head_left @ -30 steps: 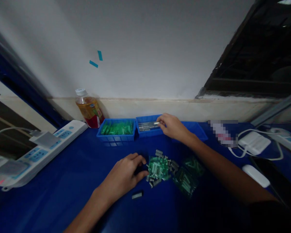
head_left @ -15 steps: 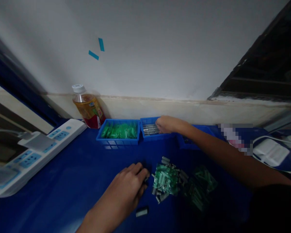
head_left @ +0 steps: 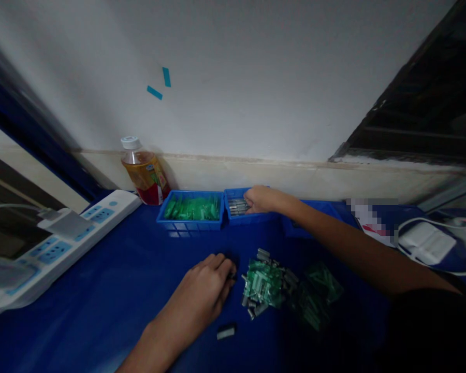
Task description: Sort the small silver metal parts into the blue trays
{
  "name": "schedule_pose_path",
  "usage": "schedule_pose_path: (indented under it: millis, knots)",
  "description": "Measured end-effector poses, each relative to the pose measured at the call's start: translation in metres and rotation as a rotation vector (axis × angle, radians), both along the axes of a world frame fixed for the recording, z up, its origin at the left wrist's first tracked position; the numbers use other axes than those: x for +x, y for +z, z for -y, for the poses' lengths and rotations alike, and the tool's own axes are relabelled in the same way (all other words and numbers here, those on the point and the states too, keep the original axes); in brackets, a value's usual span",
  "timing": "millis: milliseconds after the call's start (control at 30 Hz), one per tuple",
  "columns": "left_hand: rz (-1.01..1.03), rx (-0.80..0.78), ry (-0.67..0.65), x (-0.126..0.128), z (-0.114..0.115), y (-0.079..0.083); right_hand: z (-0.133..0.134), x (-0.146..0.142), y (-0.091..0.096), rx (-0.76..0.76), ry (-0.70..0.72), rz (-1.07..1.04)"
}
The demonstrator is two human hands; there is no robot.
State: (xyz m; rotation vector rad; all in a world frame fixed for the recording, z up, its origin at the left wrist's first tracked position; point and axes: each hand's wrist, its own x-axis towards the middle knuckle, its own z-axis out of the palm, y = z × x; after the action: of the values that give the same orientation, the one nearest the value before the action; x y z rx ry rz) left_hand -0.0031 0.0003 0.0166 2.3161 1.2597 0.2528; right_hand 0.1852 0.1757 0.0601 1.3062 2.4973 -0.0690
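My right hand (head_left: 261, 199) reaches into the middle blue tray (head_left: 238, 219), fingers curled down at a row of small silvery metal pieces (head_left: 237, 206). What its fingertips grip there is hidden. On the blue table my left hand (head_left: 209, 282) rests with its fingers closed; something small and dark shows at the fingertips, too small to name. Right of it lies a pile of small clear bags with green contents (head_left: 262, 284), mixed with loose metal pieces (head_left: 263, 254). One separate metal piece (head_left: 226, 333) lies nearer to me.
Left of the middle tray stands a blue tray of green bagged pieces (head_left: 192, 208). A drink bottle (head_left: 144, 173) and a white power strip (head_left: 114, 204) are farther left. Another blue tray (head_left: 322, 209) sits behind my right forearm. A white charger with cable (head_left: 427, 241) lies at right.
My right hand has shifted slightly left over the metal pieces in the tray. The left hand stays closed beside the pile. The whole view has moved a little.
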Motion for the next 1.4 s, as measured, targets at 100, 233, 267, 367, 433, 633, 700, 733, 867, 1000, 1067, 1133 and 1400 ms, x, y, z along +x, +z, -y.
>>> schedule_pose_path:
  millis: [100,233,267,367,433,633,700,733,867,1000,1067,1133,1400]
  knots:
    - [0.204,0.013,0.063,-0.001,-0.002,-0.001,0.004,0.005,0.006,-0.006,-0.012,-0.104]
    - [0.543,-0.052,0.255,0.002,-0.006,0.004,0.053,0.007,0.013,0.140,-0.034,-0.598]
    - [0.645,-0.096,0.305,0.003,-0.006,0.006,0.074,0.007,0.011,0.171,-0.013,-0.733]
    - [0.918,-0.261,0.377,0.009,-0.006,0.008,0.133,0.005,-0.002,0.190,0.154,-0.863]
    - [1.013,-0.372,0.364,0.015,-0.003,0.007,0.161,0.005,-0.013,0.238,0.221,-0.799]
    - [1.056,-0.491,0.322,0.029,0.006,0.003,0.179,0.015,-0.027,0.334,0.183,-0.811]
    - [0.943,-0.417,0.264,0.027,0.005,0.003,0.173,0.028,-0.025,0.383,0.118,-0.804]
    - [0.842,-0.341,0.228,0.025,0.004,0.003,0.167,0.039,-0.023,0.420,0.061,-0.786]
    - [0.330,-0.025,0.057,0.013,0.001,0.000,0.129,0.097,-0.017,0.529,-0.301,-0.572]
    - [0.127,-0.001,-0.041,0.012,0.002,-0.006,0.095,0.141,-0.017,0.367,-0.556,-0.222]
    - [0.116,0.002,-0.043,0.014,0.003,-0.008,0.088,0.146,-0.019,0.298,-0.582,-0.178]
    - [0.128,0.013,-0.025,0.016,0.002,-0.008,0.089,0.142,-0.018,0.352,-0.593,-0.217]
    - [0.440,-0.109,0.218,0.013,-0.004,0.011,0.164,0.054,-0.010,0.495,-0.050,-0.779]
